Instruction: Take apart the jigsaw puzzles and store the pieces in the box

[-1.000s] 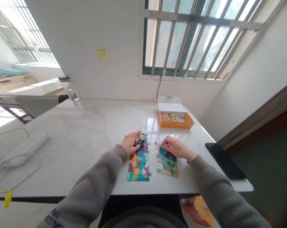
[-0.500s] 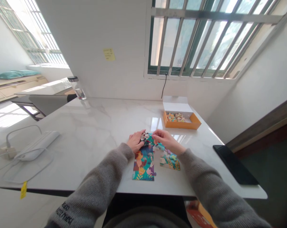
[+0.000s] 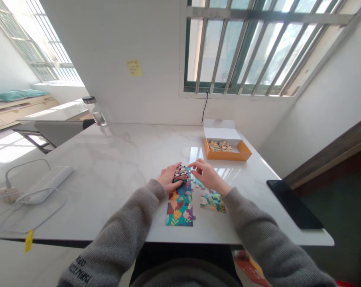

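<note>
My left hand is wrapped round a row of stacked puzzle pieces, whose light and dark edges show between thumb and fingers. Below it on the table lies a joined section of jigsaw puzzle, with an animal, a rabbit and plants on a teal ground. My right hand hovers at the right side of the stack, index finger and thumb apart, with nothing visible between them. Partly under that hand are a small group of pieces and another joined puzzle section.
An open orange box with more puzzle pieces stands at the back right. A black tablet-like slab lies by the right edge. At the left are a white power strip with cables and, farther back, a clear bottle.
My right hand's index finger and thumb were close together and are now apart, nearer the stack. The left hand stays on the stacked pieces. The view has shifted slightly.
</note>
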